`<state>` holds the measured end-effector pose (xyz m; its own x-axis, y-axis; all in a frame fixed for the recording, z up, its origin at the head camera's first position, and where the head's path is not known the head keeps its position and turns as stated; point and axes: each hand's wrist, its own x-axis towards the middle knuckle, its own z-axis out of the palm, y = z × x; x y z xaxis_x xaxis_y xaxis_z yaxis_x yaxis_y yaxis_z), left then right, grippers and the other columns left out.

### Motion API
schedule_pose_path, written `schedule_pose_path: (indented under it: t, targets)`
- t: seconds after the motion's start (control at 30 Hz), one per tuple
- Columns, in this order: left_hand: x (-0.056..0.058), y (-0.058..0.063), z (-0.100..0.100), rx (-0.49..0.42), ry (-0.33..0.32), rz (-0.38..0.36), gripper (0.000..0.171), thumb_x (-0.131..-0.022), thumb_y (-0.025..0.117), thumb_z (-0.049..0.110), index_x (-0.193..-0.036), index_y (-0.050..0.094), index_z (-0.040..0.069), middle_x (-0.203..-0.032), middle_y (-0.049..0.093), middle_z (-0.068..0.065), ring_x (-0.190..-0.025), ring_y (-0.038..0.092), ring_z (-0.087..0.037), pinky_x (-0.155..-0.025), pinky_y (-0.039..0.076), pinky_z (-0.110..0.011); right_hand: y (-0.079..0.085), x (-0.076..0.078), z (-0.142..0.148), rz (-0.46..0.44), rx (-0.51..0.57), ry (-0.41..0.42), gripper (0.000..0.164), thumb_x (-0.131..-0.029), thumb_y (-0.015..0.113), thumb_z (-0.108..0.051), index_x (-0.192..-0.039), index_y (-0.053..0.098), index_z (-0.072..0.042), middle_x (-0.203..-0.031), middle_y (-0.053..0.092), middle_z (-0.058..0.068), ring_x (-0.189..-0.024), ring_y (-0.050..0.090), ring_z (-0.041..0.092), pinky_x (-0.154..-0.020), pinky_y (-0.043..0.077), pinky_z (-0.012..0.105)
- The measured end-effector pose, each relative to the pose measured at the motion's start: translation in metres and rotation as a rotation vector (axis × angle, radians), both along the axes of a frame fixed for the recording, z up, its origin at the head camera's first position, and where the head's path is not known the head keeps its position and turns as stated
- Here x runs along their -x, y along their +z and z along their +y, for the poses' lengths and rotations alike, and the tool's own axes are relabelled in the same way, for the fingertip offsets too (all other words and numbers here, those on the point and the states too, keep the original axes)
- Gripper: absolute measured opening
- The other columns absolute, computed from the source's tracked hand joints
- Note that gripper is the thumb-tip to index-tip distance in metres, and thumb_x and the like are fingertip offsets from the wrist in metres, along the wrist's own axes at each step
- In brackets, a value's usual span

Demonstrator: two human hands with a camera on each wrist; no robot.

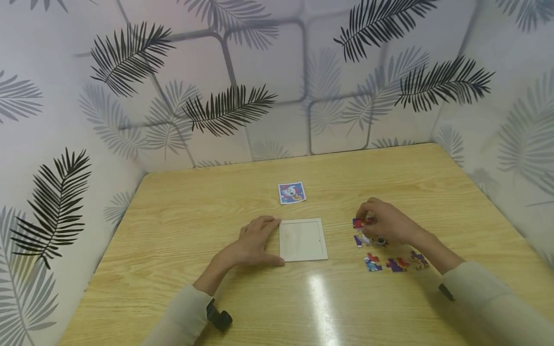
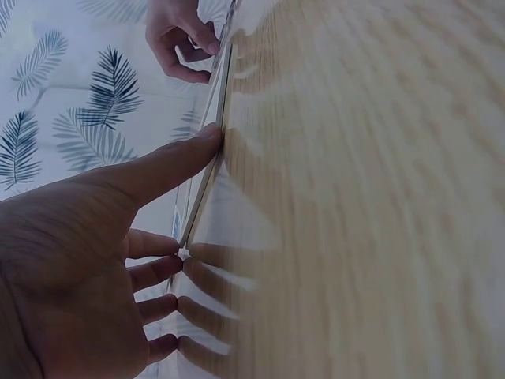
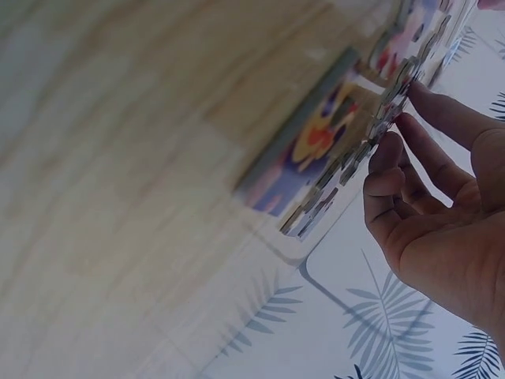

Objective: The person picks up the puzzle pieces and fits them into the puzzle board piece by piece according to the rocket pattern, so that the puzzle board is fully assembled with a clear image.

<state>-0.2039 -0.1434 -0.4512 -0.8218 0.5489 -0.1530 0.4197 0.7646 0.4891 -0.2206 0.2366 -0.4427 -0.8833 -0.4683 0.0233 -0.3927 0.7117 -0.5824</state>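
Red jigsaw piece (image 1: pixel 357 223) occupies the right hand's (image 1: pixel 388 223) pinching grip; left hand (image 1: pixel 254 243) spreads against a flat, square frame (image 1: pixel 301 241).

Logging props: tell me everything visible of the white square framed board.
The white square framed board looks thin, material unclear. A narrow border edges a pale inner panel, fully exposed, with a thin dark line along top and right and a dark dot near the right edge. It looks flat on the light wood-grain table. The left hand touches its left side with thumb and index fingertip.
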Motion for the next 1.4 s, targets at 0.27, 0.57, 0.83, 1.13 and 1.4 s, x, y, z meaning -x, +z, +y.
schedule_pose_path:
  t: [0.27,0.57,0.83,1.13,1.4]
  targets:
    - [0.0,0.003,0.002,0.018,-0.002,0.007,0.102,-0.078,0.081,0.051,-0.157,0.029,0.012,-0.159,0.026,-0.013,-0.149,0.021,-0.036,-0.116,0.019,-0.059,0.002,0.0,-0.002,-0.006,-0.013,0.004,0.02,-0.086,0.075,-0.005,-0.104,0.067,-0.006,-0.104,0.061,0.009,-0.092,0.06,0.021,-0.077,0.053,0.032]
    - [-0.001,0.004,0.0,0.021,0.006,-0.003,0.102,-0.078,0.081,0.051,-0.158,0.028,0.014,-0.16,0.025,-0.011,-0.15,0.019,-0.034,-0.117,0.018,-0.059,0.0,0.002,-0.004,0.027,-0.029,0.028,0.019,-0.086,0.074,-0.006,-0.103,0.065,-0.005,-0.102,0.061,0.009,-0.082,0.052,0.014,-0.067,0.048,0.025]
    - [0.0,0.002,0.0,0.025,0.009,-0.001,0.104,-0.078,0.08,0.054,-0.159,0.027,0.017,-0.161,0.023,-0.011,-0.15,0.019,-0.034,-0.117,0.018,-0.058,0.001,0.005,-0.008,0.052,-0.045,0.038,0.019,-0.086,0.072,-0.007,-0.104,0.066,-0.006,-0.098,0.064,0.007,-0.078,0.056,0.012,-0.064,0.049,0.024]
    - [0.003,0.0,0.001,0.039,0.013,0.009,0.105,-0.077,0.08,0.056,-0.159,0.026,0.02,-0.161,0.024,-0.009,-0.15,0.02,-0.032,-0.117,0.019,-0.057,0.005,0.007,-0.017,0.064,-0.01,0.026,0.023,-0.083,0.075,-0.008,-0.104,0.068,-0.008,-0.101,0.065,0.007,-0.067,0.052,0.011,-0.059,0.047,0.025]
    - [0.002,0.001,0.001,0.051,0.024,0.001,0.106,-0.076,0.081,0.056,-0.159,0.026,0.02,-0.161,0.024,-0.009,-0.15,0.019,-0.031,-0.117,0.019,-0.057,0.011,0.004,-0.025,0.104,0.014,0.038,0.022,-0.086,0.076,-0.009,-0.106,0.069,-0.01,-0.1,0.066,0.005,-0.065,0.048,0.01,-0.059,0.044,0.024]
